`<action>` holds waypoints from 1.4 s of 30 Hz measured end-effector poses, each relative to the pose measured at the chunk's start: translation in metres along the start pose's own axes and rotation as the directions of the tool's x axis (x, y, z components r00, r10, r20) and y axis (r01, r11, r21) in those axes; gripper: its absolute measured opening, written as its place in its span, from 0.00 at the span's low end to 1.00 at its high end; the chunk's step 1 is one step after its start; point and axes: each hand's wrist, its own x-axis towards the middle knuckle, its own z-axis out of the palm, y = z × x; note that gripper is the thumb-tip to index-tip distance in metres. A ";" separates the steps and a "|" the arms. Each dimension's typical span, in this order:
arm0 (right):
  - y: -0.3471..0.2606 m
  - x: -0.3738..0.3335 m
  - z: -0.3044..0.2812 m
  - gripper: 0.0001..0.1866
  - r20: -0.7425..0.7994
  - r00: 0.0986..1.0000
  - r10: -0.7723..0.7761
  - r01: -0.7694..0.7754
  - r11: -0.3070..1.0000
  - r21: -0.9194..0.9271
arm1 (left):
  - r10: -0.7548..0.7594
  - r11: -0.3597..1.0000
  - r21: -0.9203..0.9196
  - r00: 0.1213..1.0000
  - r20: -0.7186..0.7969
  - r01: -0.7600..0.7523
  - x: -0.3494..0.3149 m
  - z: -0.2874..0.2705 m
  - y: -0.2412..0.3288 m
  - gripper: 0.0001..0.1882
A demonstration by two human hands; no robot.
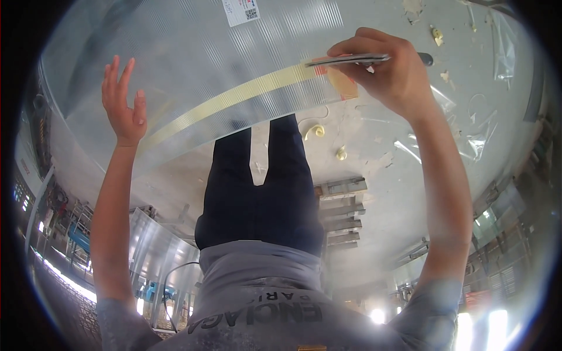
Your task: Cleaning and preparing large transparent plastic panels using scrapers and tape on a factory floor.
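Observation:
A large clear ribbed panel (175, 70) spreads out in front of me, and a pale yellow tape strip (234, 93) runs along its near edge. My right hand (392, 70) is closed around a slim grey metal tool with a dark rounded end (351, 59), perhaps a knife. The tool's thin tip lies over the tape's right end. Just below it, at the panel's right corner, is an orange-and-yellow piece (342, 83). My left hand (123, 108) is raised over the panel's left part, fingers apart, holding nothing; whether it touches the panel cannot be told.
A white label (241, 10) is stuck on the panel's far part. Curled yellow tape scraps (316, 131) and clear plastic film (477, 140) litter the floor to the right. Several stacked metal bars (345, 205) stand behind me, and shiny sheets (158, 240) are at the lower left.

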 end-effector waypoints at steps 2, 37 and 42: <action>0.001 -0.002 0.007 0.11 -0.040 0.996 -0.083 0.077 0.987 -0.144 | -0.001 1.000 -0.001 1.000 -0.002 0.001 0.000 0.000 0.000 0.26; -0.005 -0.052 0.039 0.10 -0.201 0.980 0.009 -0.042 0.985 -0.165 | -0.012 1.000 -0.004 1.000 0.004 0.012 -0.001 0.000 0.000 0.25; -0.008 -0.062 0.038 0.12 -0.243 0.968 0.059 -0.064 0.998 -0.012 | -0.019 1.000 0.021 1.000 0.004 0.019 -0.002 0.000 -0.001 0.25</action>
